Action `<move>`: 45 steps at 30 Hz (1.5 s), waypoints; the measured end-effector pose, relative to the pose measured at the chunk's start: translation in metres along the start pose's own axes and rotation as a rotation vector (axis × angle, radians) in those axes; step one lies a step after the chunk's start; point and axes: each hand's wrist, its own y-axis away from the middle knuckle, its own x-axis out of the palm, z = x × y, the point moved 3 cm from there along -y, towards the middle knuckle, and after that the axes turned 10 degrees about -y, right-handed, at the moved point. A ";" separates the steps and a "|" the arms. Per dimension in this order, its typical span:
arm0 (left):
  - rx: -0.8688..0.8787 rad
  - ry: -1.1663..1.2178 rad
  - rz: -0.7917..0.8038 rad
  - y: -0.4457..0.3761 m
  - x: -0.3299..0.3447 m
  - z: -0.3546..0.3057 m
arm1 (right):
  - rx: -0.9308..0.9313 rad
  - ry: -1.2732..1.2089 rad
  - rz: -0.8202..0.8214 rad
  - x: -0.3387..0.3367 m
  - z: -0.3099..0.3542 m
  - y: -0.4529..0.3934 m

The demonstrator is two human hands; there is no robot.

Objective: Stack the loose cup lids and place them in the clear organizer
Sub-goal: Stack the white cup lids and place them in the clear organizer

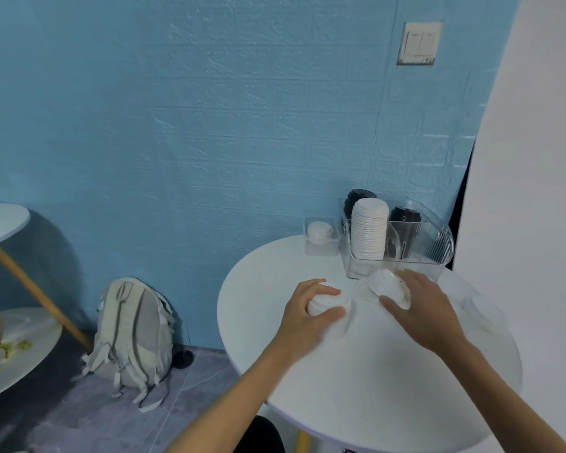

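On the round white table (356, 371) my left hand (311, 312) is closed around a short stack of white cup lids (329, 304). My right hand (419, 308) grips a tilted white lid (389, 287), lifted slightly off the table just in front of the clear organizer (438, 253). The organizer stands at the table's far edge and holds a tall stack of white lids (369, 230) and black lids (406, 223). More loose clear or white lids (484, 310) lie to the right of my right hand.
A small clear box (321, 237) with a few white lids stands left of the organizer. A grey backpack (134, 335) leans against the blue wall on the floor. Another white table (0, 223) is at far left. A white wall runs close on the right.
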 end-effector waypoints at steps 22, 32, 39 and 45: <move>0.002 -0.021 -0.009 0.000 -0.002 0.000 | 0.055 0.135 0.166 0.030 0.007 -0.039; -0.020 0.003 -0.004 -0.002 -0.001 0.004 | 0.119 -0.276 0.118 0.035 0.008 -0.039; -0.118 0.043 0.006 -0.005 -0.002 0.011 | 0.090 -0.619 0.038 0.008 0.036 -0.032; -0.132 0.036 -0.006 -0.005 -0.003 0.010 | -0.024 -0.659 0.223 0.012 0.070 -0.005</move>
